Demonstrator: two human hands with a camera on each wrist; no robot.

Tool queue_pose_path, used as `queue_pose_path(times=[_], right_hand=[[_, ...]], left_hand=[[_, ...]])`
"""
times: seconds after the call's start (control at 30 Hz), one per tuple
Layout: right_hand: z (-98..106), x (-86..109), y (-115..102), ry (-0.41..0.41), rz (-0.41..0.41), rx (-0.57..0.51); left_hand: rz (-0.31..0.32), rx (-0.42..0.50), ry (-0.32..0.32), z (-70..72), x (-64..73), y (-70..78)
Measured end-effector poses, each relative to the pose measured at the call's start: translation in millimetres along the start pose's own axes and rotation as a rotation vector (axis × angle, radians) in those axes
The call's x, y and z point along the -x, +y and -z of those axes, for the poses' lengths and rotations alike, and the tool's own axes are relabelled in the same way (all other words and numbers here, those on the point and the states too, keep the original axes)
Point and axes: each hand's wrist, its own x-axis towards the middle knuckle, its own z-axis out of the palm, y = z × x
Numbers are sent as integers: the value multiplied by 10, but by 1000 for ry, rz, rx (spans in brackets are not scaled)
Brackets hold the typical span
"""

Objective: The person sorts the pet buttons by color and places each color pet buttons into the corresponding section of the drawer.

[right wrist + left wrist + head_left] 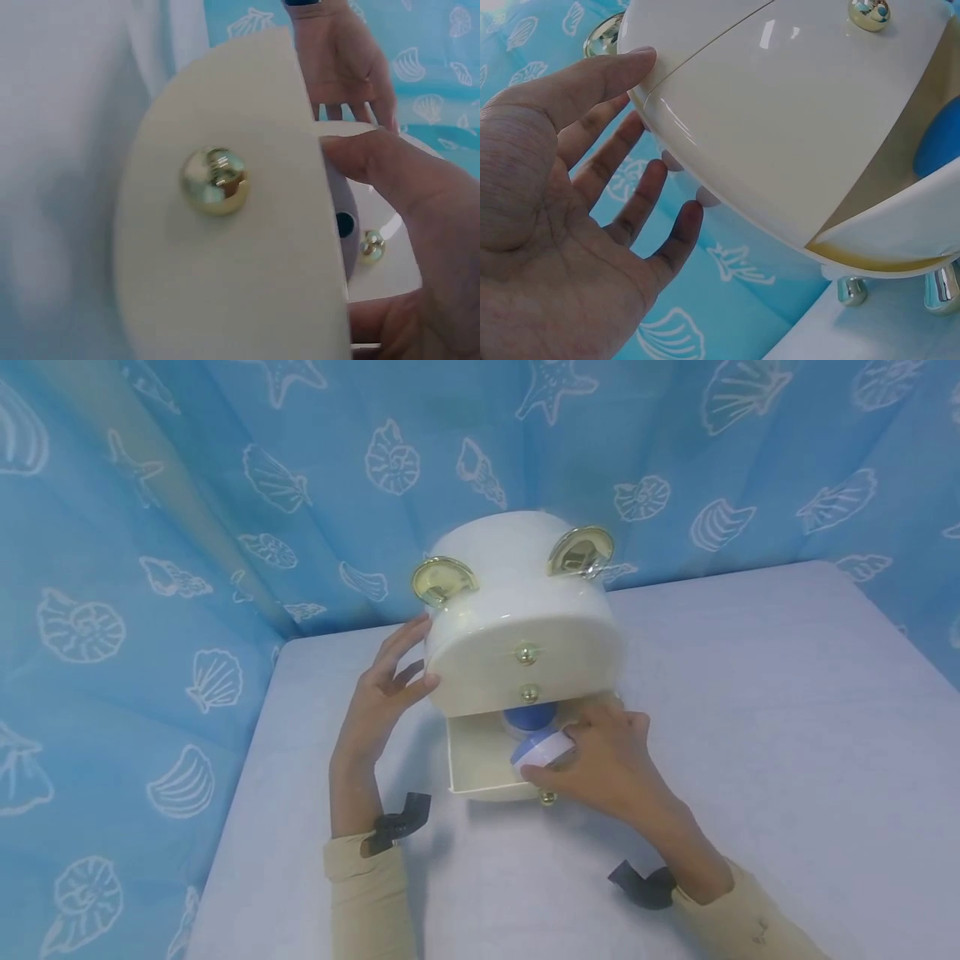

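A white rounded cabinet with gold ear-shaped pieces on top stands on the table, its bottom drawer pulled out. Over that drawer my right hand pinches a small round blue-and-white object between thumb and fingers. Its greyish side with a dark round spot shows in the right wrist view; its exact kind is unclear. Behind it in the drawer lies another blue rounded object, partly hidden. My left hand is at the cabinet's left side, thumb on the front edge, fingers loosely spread along the side.
Gold ball knobs stick out of the drawer fronts, and short metallic feet are under the cabinet. A white cloth covers the table. Blue curtains with shell prints hang behind and at the left.
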Motion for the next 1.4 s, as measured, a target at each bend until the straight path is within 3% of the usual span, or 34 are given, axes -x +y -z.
queue_pose_path(times=[0.1,0.23,0.33,0.47,0.63,0.73,0.87,0.97,1.0,1.07,1.1,1.3,1.4], right_hand=[[17,56,48,48,0,-50],[86,103,101,94,19,-25],[161,131,149,84,10,15],[229,186,224,66,-12,-20],[242,297,267,170,27,-98],[222,411,273,283,149,-127],[105,583,287,466,397,-175],[-45,701,292,495,500,-258],[-97,738,292,468,502,-287],[-208,790,301,394,471,-347],[-259,809,305,342,416,-368],[-451,791,327,-18,-68,-563],[-492,743,329,-115,-179,-703]], left_hand=[[-5,7,-2,-3,-7,7],[-13,22,-3,6,-14,20],[-14,31,-8,11,-22,32],[-11,29,-6,12,-25,43],[-10,22,-3,4,-30,41],[-22,19,-2,25,-49,-69],[-34,12,-2,40,-58,-132],[-27,7,0,20,-44,-18],[-25,9,1,16,-42,17],[-22,19,1,12,-42,46],[-19,22,1,12,-45,42],[-5,17,-1,33,-49,-135],[-12,15,-1,54,-51,-248]])
